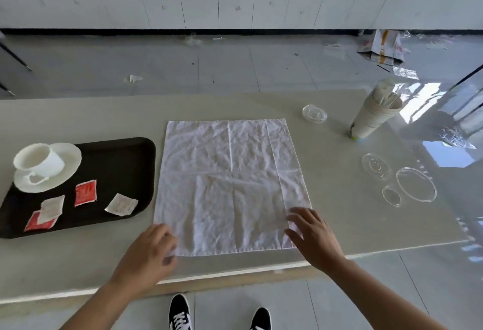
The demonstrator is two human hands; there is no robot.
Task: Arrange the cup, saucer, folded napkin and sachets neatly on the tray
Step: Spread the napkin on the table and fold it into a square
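A white cloth napkin (230, 185) lies spread flat and creased on the table, right of a black tray (117, 172). On the tray's far left a white cup (39, 159) stands on a white saucer (70, 162). Several red and white sachets (85, 193) lie scattered on the tray's near half. My left hand (149, 254) pinches the napkin's near left corner. My right hand (313, 235) rests with spread fingers on the napkin's near right corner.
A stack of paper cups (373, 115) holding sticks stands at the far right. Several clear plastic lids (415, 187) lie on the table's right side, one more lid (314, 114) beyond the napkin. The table's front edge runs just below my hands.
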